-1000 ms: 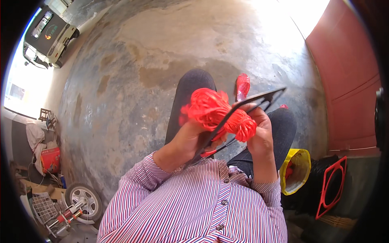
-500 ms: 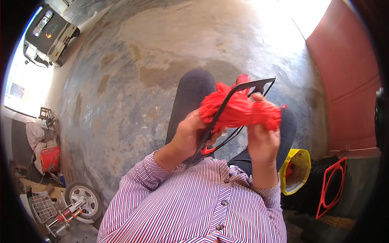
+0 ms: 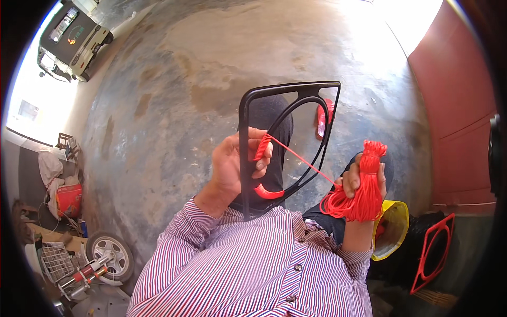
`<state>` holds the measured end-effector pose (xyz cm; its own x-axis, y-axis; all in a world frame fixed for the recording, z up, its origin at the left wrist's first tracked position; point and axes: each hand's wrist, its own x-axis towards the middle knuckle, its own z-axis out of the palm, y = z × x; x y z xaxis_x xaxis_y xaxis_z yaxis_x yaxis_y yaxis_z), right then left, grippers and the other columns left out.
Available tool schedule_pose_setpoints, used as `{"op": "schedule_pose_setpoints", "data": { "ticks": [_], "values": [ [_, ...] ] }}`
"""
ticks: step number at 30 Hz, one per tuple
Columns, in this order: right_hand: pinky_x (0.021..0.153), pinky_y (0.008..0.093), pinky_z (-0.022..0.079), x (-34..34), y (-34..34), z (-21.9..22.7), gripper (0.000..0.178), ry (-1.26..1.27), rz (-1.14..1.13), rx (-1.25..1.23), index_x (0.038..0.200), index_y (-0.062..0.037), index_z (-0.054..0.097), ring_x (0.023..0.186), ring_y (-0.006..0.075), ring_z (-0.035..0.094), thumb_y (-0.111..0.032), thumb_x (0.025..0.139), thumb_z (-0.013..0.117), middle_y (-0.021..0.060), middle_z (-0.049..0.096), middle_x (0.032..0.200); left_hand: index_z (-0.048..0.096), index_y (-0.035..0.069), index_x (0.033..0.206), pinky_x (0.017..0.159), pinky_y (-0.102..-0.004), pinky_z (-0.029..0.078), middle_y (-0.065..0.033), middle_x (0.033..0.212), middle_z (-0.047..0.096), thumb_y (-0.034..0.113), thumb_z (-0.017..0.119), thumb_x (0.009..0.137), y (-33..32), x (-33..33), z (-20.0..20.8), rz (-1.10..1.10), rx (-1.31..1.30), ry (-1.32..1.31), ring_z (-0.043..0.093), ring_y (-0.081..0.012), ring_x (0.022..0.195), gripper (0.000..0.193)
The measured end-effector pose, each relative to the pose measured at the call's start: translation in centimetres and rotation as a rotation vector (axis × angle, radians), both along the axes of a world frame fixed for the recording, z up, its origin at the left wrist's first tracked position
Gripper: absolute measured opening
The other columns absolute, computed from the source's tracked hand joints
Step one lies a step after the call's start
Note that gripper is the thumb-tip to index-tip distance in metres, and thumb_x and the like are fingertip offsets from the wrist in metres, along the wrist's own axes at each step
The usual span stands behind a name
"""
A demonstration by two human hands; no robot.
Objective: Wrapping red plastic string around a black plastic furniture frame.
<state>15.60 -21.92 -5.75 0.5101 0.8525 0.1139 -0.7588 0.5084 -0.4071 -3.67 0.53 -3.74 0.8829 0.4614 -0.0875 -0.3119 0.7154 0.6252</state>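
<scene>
My left hand point(image 3: 235, 156) is closed on a black frame point(image 3: 290, 87) with an inner ring, held upright over my lap. Its fingers pinch the ring where red cord is wound in tight turns point(image 3: 261, 148). Lower on the ring, a second stretch has a red wrapping point(image 3: 268, 193). From the upper winding a taut strand of cord point(image 3: 303, 159) runs to my right hand point(image 3: 353, 179). That hand grips a bundle of red cord point(image 3: 367, 182), tied near its top with loops hanging below. The bundle hides part of the fingers.
By my right leg stands a yellow-rimmed bag point(image 3: 404, 227) with red stuff inside. Past it, a red frame point(image 3: 421, 269) leans on dark material. A wheel point(image 3: 109, 257) and wire basket point(image 3: 57, 258) lie at left. A vehicle point(image 3: 74, 39) stands far left; a red wall point(image 3: 454, 111) rises right.
My right hand has drawn the cord bundle out through the frame to the right, pulling the strand tight. The frame now faces me more squarely, with its winding in sight.
</scene>
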Motion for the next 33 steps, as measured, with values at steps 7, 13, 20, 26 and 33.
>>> {"op": "schedule_pose_setpoints", "data": {
  "ticks": [7,13,20,26,33],
  "values": [
    [0.061,0.024,0.049,0.0,1.2,-1.0,0.028,-0.249,-0.259,-0.466,0.12,-0.0049,0.055,0.069,0.0074,0.057,-0.023,0.099,0.062,0.0023,0.064,0.093,0.064,-0.005,0.107,0.041,-0.0256,0.035,-0.017,0.07,0.061,0.033,0.038,0.103,0.5,-0.2,0.2,-0.216,-0.072,0.095,0.044,-0.0147,0.047,0.046],
    [0.064,0.0383,0.053,-3.5,5.1,-1.9,0.036,-1.335,-0.28,-0.978,0.106,-0.0053,0.057,0.072,0.0283,0.07,-0.034,0.089,0.071,0.0153,0.068,0.077,0.061,-0.008,0.118,0.042,-0.0211,0.029,-0.0156,0.08,0.066,0.029,0.046,0.104,-1.2,0.0,2.0,-0.361,0.079,0.13,0.041,-0.0074,0.046,0.043],
    [0.069,0.0411,0.053,-2.0,8.0,0.4,0.038,-1.43,-0.405,-0.95,0.107,-0.003,0.06,0.076,0.0337,0.07,-0.032,0.087,0.072,0.0162,0.07,0.082,0.058,-0.007,0.128,0.052,-0.0202,0.043,-0.0157,0.098,0.069,0.025,0.062,0.097,-3.6,0.7,4.2,-0.141,0.175,0.236,0.056,-0.0103,0.06,0.044],
    [0.082,0.0306,0.049,-1.4,8.9,2.1,0.03,-1.157,-0.424,-0.546,0.109,-0.0013,0.065,0.097,0.0184,0.059,-0.01,0.082,0.076,0.0093,0.058,0.106,0.061,-0.007,0.12,0.056,-0.0247,0.046,-0.0144,0.093,0.067,0.025,0.069,0.091,-4.4,1.1,4.7,-0.272,0.157,0.228,0.057,-0.0145,0.064,0.044],
    [0.101,0.0357,0.043,-0.7,7.3,2.6,0.041,-0.552,-0.016,-0.052,0.114,0.0017,0.064,0.112,0.0222,0.056,-0.008,0.077,0.079,0.01,0.054,0.118,0.062,-0.002,0.113,0.053,-0.0295,0.041,-0.0206,0.087,0.066,0.066,0.035,0.094,-4.0,1.7,3.7,-0.466,-0.227,0.119,0.058,-0.0236,0.066,0.075]
  ]
}}
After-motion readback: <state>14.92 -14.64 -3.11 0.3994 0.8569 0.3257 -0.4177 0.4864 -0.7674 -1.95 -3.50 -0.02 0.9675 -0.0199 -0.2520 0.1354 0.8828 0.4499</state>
